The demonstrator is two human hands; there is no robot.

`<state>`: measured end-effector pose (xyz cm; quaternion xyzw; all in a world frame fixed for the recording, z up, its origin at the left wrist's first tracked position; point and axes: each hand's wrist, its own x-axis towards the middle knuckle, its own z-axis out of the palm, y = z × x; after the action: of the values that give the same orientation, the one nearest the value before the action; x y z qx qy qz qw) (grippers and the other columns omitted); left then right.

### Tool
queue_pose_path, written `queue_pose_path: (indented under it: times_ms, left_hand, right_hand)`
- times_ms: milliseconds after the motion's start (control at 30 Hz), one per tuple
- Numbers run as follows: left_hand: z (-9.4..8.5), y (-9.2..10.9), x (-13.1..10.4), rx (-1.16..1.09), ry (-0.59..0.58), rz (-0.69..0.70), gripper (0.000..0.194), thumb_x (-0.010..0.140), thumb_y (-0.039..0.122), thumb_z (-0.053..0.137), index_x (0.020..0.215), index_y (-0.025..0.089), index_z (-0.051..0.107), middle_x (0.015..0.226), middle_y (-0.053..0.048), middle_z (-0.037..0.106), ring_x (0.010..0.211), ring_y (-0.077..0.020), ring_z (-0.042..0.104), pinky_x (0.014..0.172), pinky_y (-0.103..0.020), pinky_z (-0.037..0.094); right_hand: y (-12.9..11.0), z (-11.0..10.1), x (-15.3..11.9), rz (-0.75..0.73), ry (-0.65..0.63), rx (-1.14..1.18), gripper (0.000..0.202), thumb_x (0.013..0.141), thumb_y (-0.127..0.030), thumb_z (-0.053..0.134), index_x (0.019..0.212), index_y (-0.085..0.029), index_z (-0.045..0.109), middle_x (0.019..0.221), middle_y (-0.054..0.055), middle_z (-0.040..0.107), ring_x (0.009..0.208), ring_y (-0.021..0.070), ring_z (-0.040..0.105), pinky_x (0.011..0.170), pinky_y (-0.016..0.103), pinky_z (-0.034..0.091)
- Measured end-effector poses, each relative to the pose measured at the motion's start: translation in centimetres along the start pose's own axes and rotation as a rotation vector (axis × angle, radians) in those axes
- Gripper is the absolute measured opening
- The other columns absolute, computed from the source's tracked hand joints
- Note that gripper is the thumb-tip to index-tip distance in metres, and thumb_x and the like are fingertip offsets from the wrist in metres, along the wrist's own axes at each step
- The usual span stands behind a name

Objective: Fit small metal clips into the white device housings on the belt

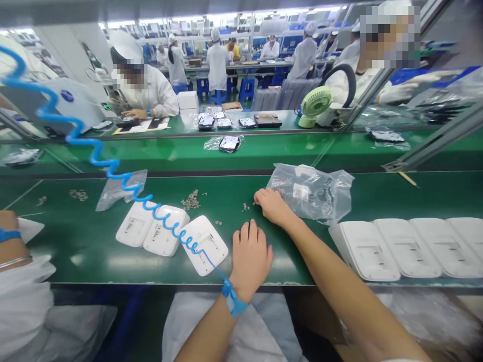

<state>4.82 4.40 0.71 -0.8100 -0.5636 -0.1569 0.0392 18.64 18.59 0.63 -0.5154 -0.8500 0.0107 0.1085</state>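
My left hand (pixel 251 259), with a blue strap and coiled cord at its wrist, lies palm down on the green table (pixel 90 261), fingers spread. Just left of it is a white plastic housing (pixel 204 245), tilted at an angle. My right hand (pixel 272 206) is at the left edge of a clear plastic bag (pixel 313 193), its fingers curled together; anything between them is too small to make out. A few small metal parts (pixel 245 206) lie beside its fingertips. A larger pile of small metal parts (pixel 191 200) sits farther left.
Two white housings (pixel 162 231) stand at left, and a row of several housings (pixel 377 251) at right. Another plastic bag (pixel 123 190) lies at left. Behind is a raised green ledge (pixel 166 151) with a bagged part (pixel 230 143). A person's arm (pixel 15 241) reaches in at far left.
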Motion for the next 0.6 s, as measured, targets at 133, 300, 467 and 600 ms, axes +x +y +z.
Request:
queue_pose_path:
  times_ms: [133,300,467,600]
  left_hand:
    - [0.1,0.0,-0.1,0.024,0.022,0.006,0.039,0.095,0.035,0.052,0.126,0.013,0.06,0.143,-0.016,0.054,0.129,-0.0308,0.049,0.099,-0.047,0.047]
    - [0.2,0.0,-0.2,0.001,0.04,0.014,0.037,0.095,0.035,0.052,0.125,0.015,0.06,0.142,-0.015,0.055,0.128,-0.0307,0.049,0.099,-0.048,0.046]
    - [-0.3,0.1,-0.3,-0.015,0.065,-0.009,0.031,0.093,0.032,0.055,0.117,0.013,0.061,0.138,-0.017,0.056,0.124,-0.0314,0.05,0.096,-0.05,0.047]
    - [-1.4,1.4,1.0,0.009,0.087,0.033,0.019,0.092,0.032,0.055,0.097,0.017,0.065,0.114,-0.012,0.065,0.106,-0.025,0.059,0.085,-0.043,0.053]
  right_hand:
    - [0.2,0.0,-0.5,-0.007,0.041,0.039,0.023,0.099,-0.011,0.04,0.108,-0.016,0.062,0.108,0.012,0.066,0.1,0.0251,0.054,0.078,0.034,0.031]
    - [0.1,0.1,-0.5,-0.015,0.071,0.086,0.015,0.099,-0.022,0.051,0.106,-0.02,0.064,0.107,0.008,0.068,0.101,0.0221,0.058,0.079,0.032,0.033]
    - [-0.8,-0.7,0.2,-0.049,0.174,0.135,0.011,0.094,-0.019,0.055,0.09,-0.018,0.065,0.106,0.011,0.068,0.099,0.0236,0.06,0.078,0.033,0.038]
    - [-0.9,-3.1,-2.6,-0.049,0.388,0.252,0.021,0.095,-0.02,0.044,0.091,-0.021,0.065,0.092,0.011,0.069,0.089,0.0258,0.064,0.077,0.039,0.046]
